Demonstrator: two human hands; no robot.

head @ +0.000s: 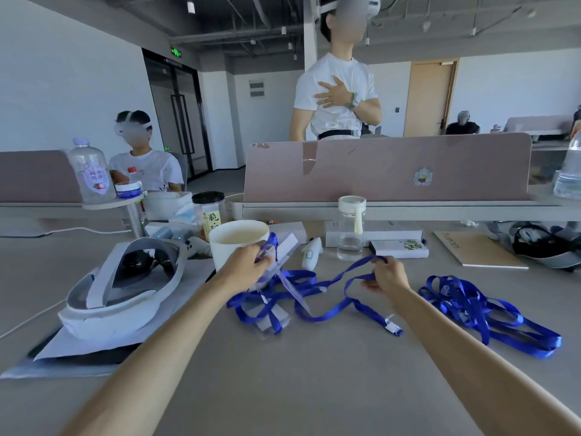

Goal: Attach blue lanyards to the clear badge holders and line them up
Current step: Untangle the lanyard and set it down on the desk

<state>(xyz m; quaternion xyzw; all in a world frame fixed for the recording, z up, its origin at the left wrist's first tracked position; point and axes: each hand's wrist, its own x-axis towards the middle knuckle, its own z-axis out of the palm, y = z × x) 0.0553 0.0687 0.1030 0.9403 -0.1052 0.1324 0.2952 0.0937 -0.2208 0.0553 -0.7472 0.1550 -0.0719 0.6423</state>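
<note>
While the L hand (248, 262) gripped a clear badge holder (288, 247) raised above the desk (314, 388), just in front of a white mug (232, 247), the R hand (388, 275) pinched a blue lanyard (355, 266), fingers curled round the strap. Its clip end (391, 326) lay on the desk. A tangle of lanyards & holders (267, 313) sat btwn the hands; a separate lanyard pile (471, 305) lay further right. A VR headset (125, 278) sat left of the mug.

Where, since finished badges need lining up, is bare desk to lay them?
The near desk between left forearm and right forearm, this side of the lanyard tangle, is bare. Crowded: headset left, mug and bottle behind, lanyard pile right.
</note>
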